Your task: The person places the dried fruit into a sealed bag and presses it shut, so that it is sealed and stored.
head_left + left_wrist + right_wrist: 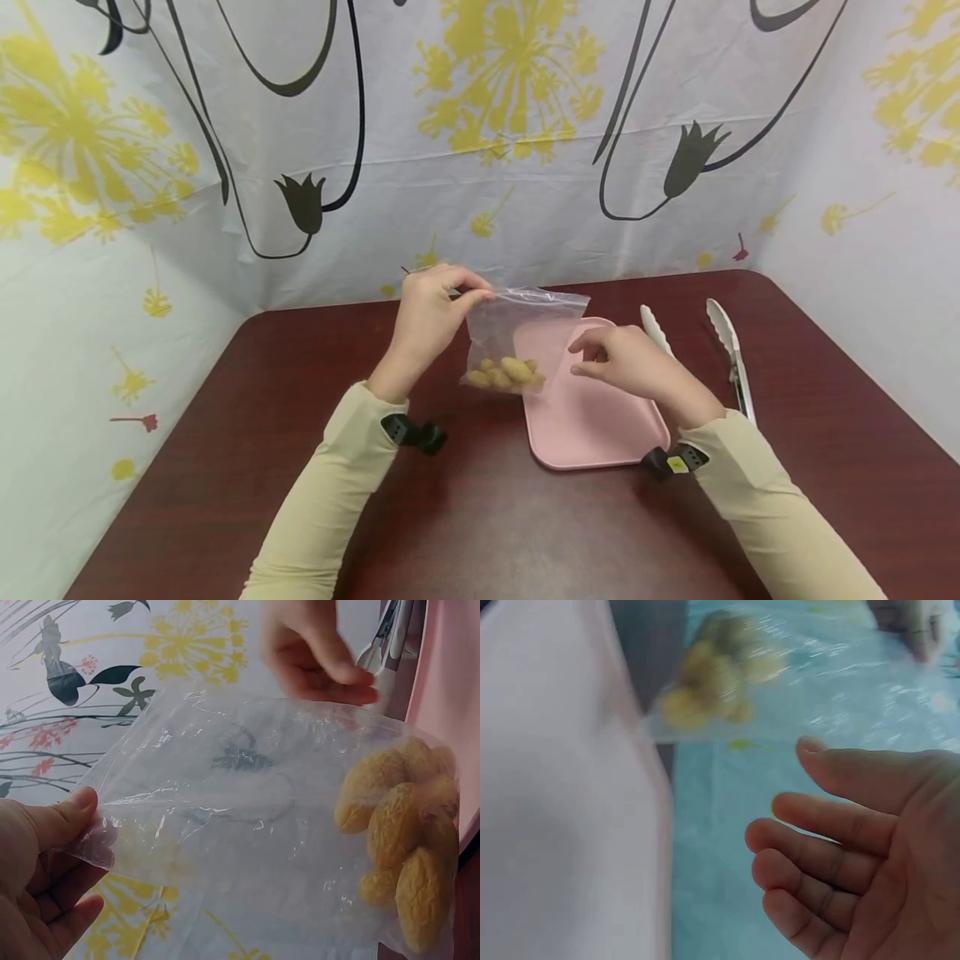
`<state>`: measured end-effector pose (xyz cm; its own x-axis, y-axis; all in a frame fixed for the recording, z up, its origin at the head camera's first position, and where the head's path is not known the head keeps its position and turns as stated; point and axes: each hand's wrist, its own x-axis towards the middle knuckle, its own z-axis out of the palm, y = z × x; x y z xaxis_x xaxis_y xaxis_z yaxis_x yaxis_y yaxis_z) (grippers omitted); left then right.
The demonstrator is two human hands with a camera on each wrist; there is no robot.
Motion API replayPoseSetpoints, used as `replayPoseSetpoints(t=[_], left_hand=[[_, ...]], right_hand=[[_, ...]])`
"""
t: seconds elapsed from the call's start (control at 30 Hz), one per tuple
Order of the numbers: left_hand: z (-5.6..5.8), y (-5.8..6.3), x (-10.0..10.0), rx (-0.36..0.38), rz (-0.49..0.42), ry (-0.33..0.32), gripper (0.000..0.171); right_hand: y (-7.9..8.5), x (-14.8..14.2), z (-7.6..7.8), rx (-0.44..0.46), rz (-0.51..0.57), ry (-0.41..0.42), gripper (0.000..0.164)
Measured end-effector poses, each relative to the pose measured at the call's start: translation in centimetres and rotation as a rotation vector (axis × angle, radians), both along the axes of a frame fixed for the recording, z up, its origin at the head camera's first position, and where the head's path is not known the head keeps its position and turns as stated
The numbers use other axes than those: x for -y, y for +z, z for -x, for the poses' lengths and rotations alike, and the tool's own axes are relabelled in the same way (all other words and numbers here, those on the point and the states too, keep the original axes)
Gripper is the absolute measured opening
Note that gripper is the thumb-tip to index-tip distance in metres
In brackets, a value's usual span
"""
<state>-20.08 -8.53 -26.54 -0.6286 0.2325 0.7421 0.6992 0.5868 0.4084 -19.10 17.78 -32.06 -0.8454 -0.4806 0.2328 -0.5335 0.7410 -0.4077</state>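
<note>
A clear zip bag (517, 329) hangs upright, its top corner pinched between the thumb and fingers of my left hand (438, 304). Several yellow-brown, wrinkled oval pieces (394, 817), whose kind I cannot tell, lie gathered at the bag's bottom. My right hand (626, 358) hovers just right of the bag, above a pink tray (592, 425). In the right wrist view, its fingers (817, 832) are loosely bent, with nothing between them and apart from the bag. Part of the tray shows through the bag.
Metal tongs with pale scalloped tips (726, 333) lie spread at the right of the dark red table (225, 467), partly behind my right hand. A white cloth with yellow flowers (510, 75) stands behind the table and along its sides.
</note>
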Motion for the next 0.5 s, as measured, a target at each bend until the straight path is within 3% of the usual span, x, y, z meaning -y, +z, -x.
replayPoseSetpoints(t=[0.27, 0.5], left_hand=[[-0.2, 0.1, 0.0, 0.006, -0.008, -0.016, 0.01], [-0.3, 0.0, -0.2, -0.005, 0.006, -0.031, 0.009]], right_hand=[[4.7, 0.9, -1.6, -0.097, 0.092, -0.158, 0.018], [6.5, 1.5, -1.7, -0.219, 0.134, -0.136, 0.009]])
